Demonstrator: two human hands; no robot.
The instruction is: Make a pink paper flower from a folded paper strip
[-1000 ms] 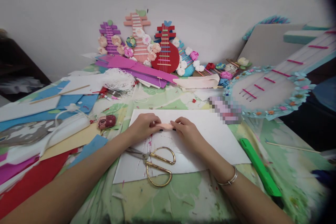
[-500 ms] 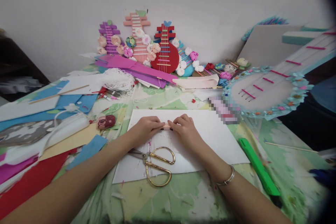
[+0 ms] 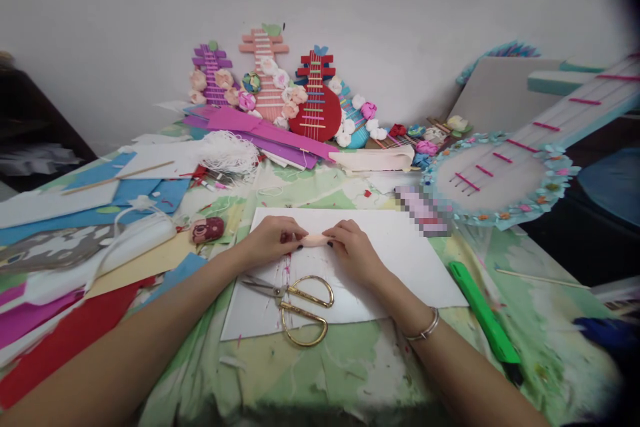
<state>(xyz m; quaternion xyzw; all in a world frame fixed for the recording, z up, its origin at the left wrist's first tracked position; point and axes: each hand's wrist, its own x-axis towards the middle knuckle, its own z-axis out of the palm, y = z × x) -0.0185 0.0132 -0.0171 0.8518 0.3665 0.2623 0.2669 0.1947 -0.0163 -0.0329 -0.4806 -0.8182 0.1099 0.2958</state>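
Observation:
A small pale-pink strip, perhaps paper, stretches between my two hands above a white board. My left hand pinches its left end, and my right hand pinches the right end. The fingertips partly hide both ends. Just below the hands, gold-handled scissors lie on the board, blades pointing left, and one handle loop reaches past the board's front edge.
A green utility knife lies at the right, near a string instrument with flower trim. Coloured sheets, a white glue gun and a dark red case lie left. Decorated instrument models stand along the wall behind white string.
My hands have moved apart, and more of the pink strip shows between them. The whole view has shifted slightly.

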